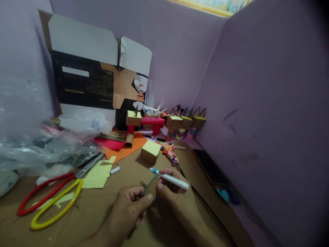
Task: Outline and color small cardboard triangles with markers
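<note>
My right hand (169, 190) grips a white marker (174, 180) with a teal tip, its point aimed to the left. Between the thumb and fingers of my left hand (133, 206) is a small piece with a teal edge (149, 185); most of it is hidden by the fingers, so its kind is unclear. The two hands are close together, and the marker tip is just above the piece. A white marker cap (114, 170) lies to the left on the cardboard sheet (102, 212). Beyond my hands sits a small cardboard box (150, 152) with a pale yellow top.
Large scissors (64, 192) with red and yellow handles lie at left beside yellow paper (96, 175) and clear plastic (48, 137). A flowered glue gun (171, 152) trails a black cord. Box-headed figures (174, 122) stand behind. A dark phone (209, 168) lies along the right wall.
</note>
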The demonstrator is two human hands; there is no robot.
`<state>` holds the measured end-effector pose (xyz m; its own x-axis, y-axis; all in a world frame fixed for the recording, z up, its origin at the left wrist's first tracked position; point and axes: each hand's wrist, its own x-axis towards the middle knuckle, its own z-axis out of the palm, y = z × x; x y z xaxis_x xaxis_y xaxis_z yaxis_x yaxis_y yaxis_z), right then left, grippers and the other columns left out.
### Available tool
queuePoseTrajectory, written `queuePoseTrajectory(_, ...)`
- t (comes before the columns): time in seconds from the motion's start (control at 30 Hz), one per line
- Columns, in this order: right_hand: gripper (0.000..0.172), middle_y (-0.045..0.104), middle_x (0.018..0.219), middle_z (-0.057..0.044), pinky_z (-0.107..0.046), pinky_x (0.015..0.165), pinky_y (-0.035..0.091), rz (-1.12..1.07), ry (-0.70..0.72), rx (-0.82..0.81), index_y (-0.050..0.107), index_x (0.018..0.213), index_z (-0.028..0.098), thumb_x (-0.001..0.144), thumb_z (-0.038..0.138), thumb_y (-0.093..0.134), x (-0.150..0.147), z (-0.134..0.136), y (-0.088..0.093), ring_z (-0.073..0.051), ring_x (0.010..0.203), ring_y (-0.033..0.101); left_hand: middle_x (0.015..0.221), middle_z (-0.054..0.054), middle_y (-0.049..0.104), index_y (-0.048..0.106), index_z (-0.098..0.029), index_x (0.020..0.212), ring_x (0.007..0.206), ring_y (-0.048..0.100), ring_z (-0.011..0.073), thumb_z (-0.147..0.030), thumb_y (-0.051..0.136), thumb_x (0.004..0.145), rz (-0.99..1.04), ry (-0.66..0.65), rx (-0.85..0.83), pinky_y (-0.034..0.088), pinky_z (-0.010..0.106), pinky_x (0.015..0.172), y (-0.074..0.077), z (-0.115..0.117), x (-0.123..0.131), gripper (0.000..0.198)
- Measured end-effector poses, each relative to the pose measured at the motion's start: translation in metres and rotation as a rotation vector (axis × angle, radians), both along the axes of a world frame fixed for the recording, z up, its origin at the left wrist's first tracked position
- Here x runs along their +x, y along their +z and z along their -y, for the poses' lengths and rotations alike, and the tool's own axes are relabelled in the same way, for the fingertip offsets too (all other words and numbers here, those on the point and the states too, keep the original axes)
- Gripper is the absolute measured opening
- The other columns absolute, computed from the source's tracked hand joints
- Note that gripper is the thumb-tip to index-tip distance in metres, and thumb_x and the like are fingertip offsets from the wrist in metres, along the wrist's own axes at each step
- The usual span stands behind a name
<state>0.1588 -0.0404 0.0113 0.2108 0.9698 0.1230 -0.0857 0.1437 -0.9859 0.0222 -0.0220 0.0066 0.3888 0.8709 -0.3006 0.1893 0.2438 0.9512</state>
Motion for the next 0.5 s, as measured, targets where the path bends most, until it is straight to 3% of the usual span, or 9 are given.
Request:
queuePoseTrajectory(0.2, 0.018, 0.050, 0.051, 0.007, -0.016, 0.042, 0.031, 0.001, -0.026, -0.088, 0.056, 0.074, 0.015, 0.058, 0.011, 0.061, -0.002, -0.003, 0.001, -0.006, 0.044, 0.039, 0.049, -0.006, 0.045, 0.053, -0.014, 0.072, 0.041, 0.037, 0.0055, -0.039, 0.057, 0.065, 0.114, -0.024, 0.035, 0.027, 0.017, 0.040, 0.002, -0.005, -0.007, 0.026)
queuePoseTrajectory(0.4, 0.015, 0.055, 0.055, 0.004, -0.018, 0.045, 0.036, -0.017, 0.059, -0.055, 0.058, 0.078, 0.015, 0.064, 0.017, 0.063, -0.006, -0.002, -0.005, -0.008, 0.048, 0.045, 0.044, -0.009, 0.034, 0.045, -0.016, 0.056, 0.039, 0.026, 0.0034, -0.031, 0.058, 0.059, 0.137, 0.035, 0.030, 0.020, 0.017, 0.039, -0.002, -0.009, -0.004, 0.021)
queuePoseTrajectory(0.5, 0.024, 0.061, 0.056, -0.001, -0.022, 0.047, 0.042, 0.010, -0.029, -0.043, 0.062, 0.085, 0.012, 0.071, 0.031, 0.062, 0.005, -0.002, 0.000, -0.011, 0.049, 0.052, 0.043, -0.009, 0.034, 0.045, -0.016, 0.055, 0.037, 0.024, 0.0030, -0.029, 0.056, 0.059, 0.132, 0.086, -0.032, 0.018, 0.017, 0.037, -0.005, -0.010, -0.003, 0.017)
